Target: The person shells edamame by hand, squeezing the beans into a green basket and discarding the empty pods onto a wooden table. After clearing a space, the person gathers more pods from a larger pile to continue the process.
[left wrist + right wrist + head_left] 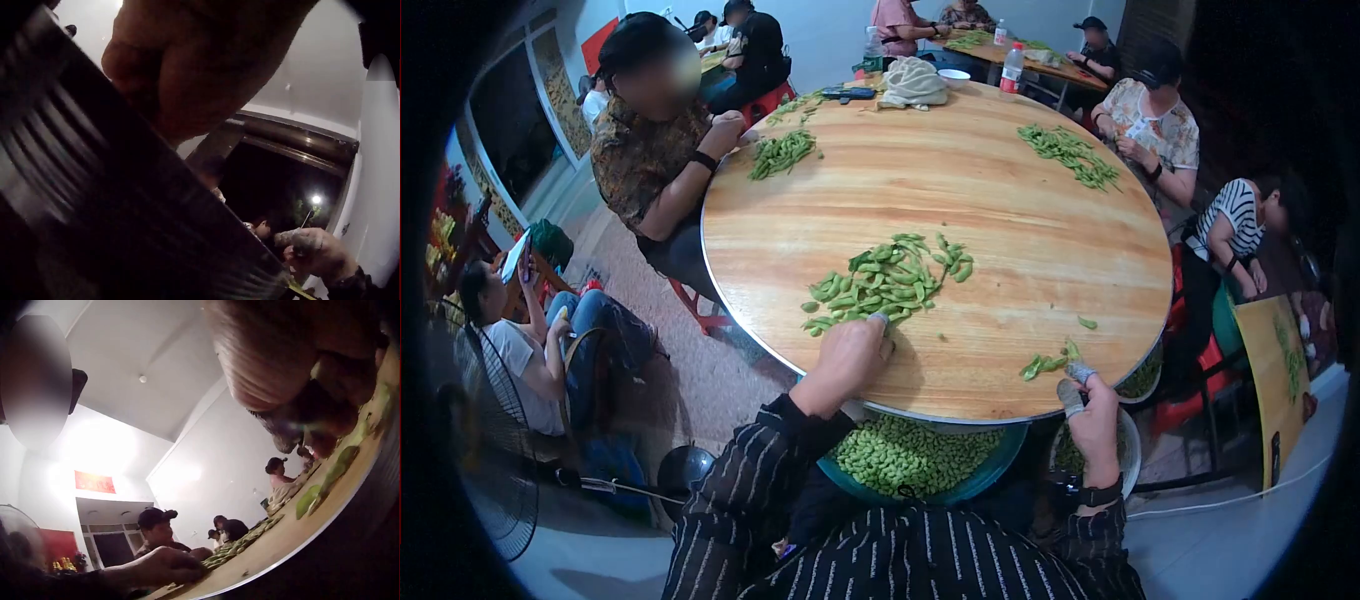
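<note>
My left hand (855,355) lies at the near edge of a pile of green soybean pods (885,280) on the round wooden table (940,200). Its fingertips reach in among the pods, and what they grasp is hidden behind the hand. At the table's front right edge is my right hand (1093,420), with grey covers on its thumb and forefinger. These two stand apart, the forefinger tip right at a small group of pods (1040,367). Below the table edge, a teal basin (1010,450) holds shelled green beans (910,455).
A white tub (1135,455) stands below my right hand. Seated people work at more pods (783,153) on the far left and a pile (1068,155) on the far right. A cloth (913,83) and a bottle (1011,68) stand at the back. A fan (495,440) is at left.
</note>
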`<state>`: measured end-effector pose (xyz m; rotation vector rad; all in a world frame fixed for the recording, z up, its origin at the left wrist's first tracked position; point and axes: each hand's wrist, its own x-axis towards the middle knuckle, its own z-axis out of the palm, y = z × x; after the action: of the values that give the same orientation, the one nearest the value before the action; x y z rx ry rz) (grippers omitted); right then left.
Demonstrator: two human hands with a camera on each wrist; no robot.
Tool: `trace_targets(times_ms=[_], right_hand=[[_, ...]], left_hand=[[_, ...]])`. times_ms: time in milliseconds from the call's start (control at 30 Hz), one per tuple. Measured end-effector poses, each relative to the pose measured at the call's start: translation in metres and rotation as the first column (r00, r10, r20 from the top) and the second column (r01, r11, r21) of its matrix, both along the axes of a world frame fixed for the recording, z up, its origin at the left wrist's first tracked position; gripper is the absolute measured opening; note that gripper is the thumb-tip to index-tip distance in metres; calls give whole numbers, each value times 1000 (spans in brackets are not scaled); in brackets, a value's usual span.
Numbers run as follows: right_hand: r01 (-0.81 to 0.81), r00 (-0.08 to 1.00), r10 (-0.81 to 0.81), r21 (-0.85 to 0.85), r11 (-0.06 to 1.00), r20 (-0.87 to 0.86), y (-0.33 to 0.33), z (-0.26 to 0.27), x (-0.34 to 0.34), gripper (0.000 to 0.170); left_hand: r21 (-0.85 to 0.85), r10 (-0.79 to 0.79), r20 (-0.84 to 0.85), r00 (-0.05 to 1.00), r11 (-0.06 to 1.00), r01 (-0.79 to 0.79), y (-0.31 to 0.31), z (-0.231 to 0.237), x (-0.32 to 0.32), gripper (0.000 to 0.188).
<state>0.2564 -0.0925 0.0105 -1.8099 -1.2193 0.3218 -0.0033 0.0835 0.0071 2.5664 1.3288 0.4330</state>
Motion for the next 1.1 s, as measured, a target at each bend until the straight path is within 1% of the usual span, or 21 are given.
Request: trace_targets(times_ms=[67, 167, 200, 267, 300, 333, 367, 433, 467, 567, 667, 767, 800, 833, 867, 900, 967, 1000, 1033, 1100], right_hand=[[-35, 997, 34, -15, 999, -62, 3, 4, -13, 26], [-141, 984, 138, -18, 990, -114, 11, 2, -28, 23], [-182, 975, 177, -23, 983, -133, 14, 2, -32, 22], [-227, 971, 226, -4, 974, -83, 22, -6, -37, 20], [-259, 965, 258, -13, 966, -44, 26, -6, -38, 19], [-291, 957, 291, -24, 956, -6, 32, -4, -40, 19], [-273, 955, 276, -41, 961, 107, 40, 5, -45, 19], [-235, 930, 245, -69, 969, 273, 62, 9, -43, 18], [-214, 907, 229, -81, 974, 355, 72, 8, -40, 18], [-188, 835, 227, -129, 974, 501, 94, -4, -34, 17], [-329, 853, 352, -127, 936, 385, 89, -4, -49, 16], [-523, 755, 561, -204, 827, 339, 69, -10, -64, 17], [-557, 794, 582, -173, 812, 178, 62, -7, -69, 18], [-584, 807, 591, -137, 800, 11, 54, -1, -75, 18], [-603, 795, 587, -97, 791, -157, 47, 1, -80, 18], [-602, 753, 547, -47, 797, -367, 41, 0, -82, 21], [-597, 621, 504, 53, 800, -601, 35, 1, -90, 20], [-583, 532, 476, 104, 806, -701, 33, 3, -94, 20], [-607, 495, 499, 127, 784, -711, 31, 9, -94, 21], [-606, 469, 459, 103, 789, -755, 27, 15, -95, 20]], left_hand=[[34, -43, -27, 999, 998, 44, 9, -10, 1, 23], [4, -27, -77, 997, 1000, 27, 2, -5, 4, 19], [-18, -41, 57, 998, 999, 43, 0, -8, 2, 18], [-55, -63, 317, 946, 995, 85, -11, -17, -7, 17], [-300, 51, 528, 848, 945, 130, -18, -16, -8, 16], [-506, 216, 671, 709, 832, 226, -26, -11, -9, 16], [-650, 411, 728, 549, 669, 361, -33, -8, -11, 16], [-722, 594, 684, 424, 469, 508, -42, -10, -20, 15], [-727, 680, 635, 367, 364, 583, -44, -10, -22, 15], [-671, 780, 580, 235, 293, 681, -56, 1, -22, 14], [-653, 715, 642, 276, 323, 685, -57, -9, -24, 15], [-602, 665, 707, 240, 387, 699, -63, -8, -21, 17], [-589, 657, 719, 227, 402, 701, -66, -8, -19, 19], [-576, 649, 730, 215, 415, 704, -69, -8, -17, 21], [-564, 641, 741, 203, 428, 706, -72, -8, -15, 23], [-567, 620, 751, 227, 430, 702, -76, -5, -12, 25], [-574, 579, 769, 273, 436, 693, -84, 2, -6, 28], [-571, 561, 776, 288, 432, 698, -86, 0, -5, 29], [-568, 544, 783, 302, 427, 704, -88, -2, -3, 30], [-569, 538, 782, 316, 409, 714, -92, -2, -2, 32]])
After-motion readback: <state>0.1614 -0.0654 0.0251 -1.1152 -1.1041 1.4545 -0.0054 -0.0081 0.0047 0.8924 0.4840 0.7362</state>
